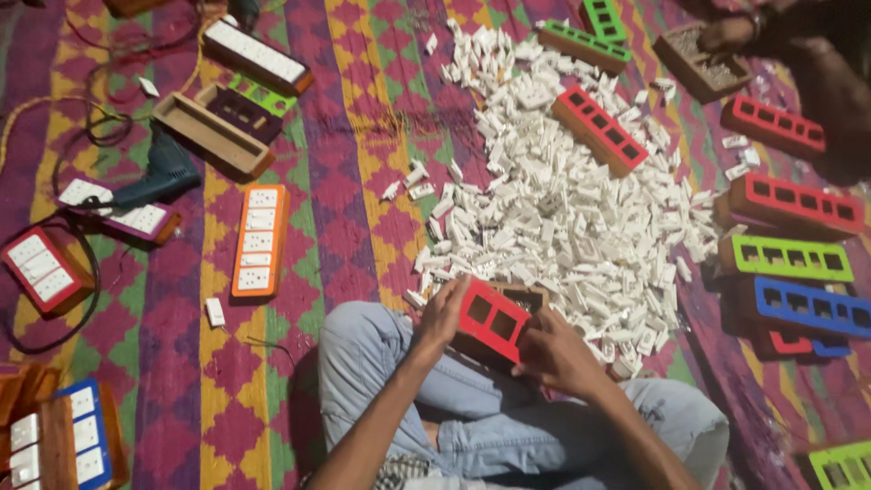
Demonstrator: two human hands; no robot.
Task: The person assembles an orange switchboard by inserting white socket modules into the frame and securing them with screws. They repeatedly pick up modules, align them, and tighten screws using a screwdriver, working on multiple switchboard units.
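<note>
Two hands are on one red plate (491, 319) with two square holes, held tilted above my lap over a small wooden box (522, 299). My left hand (442, 318) grips the plate's left edge, its fingers (454, 292) curled over the top and pinching it, while my right hand (555, 356) holds the lower right corner with fingers pressed around the edge. I sit cross-legged on a patterned rug (354, 154) in purple, yellow and green. Just beyond the plate lies a big heap of white switch parts (553, 200) spreading toward the rug's far edge, with a long red plate (600, 129) resting on it. At the right edge I see green (786, 258) and blue plates (804, 307) stacked side by side. Toward the left edge lie an orange switchboard (259, 240) and a blue drill (156, 180). In the far right corner another person's hand (729, 33) reaches to a wooden tray (701, 63).
</note>
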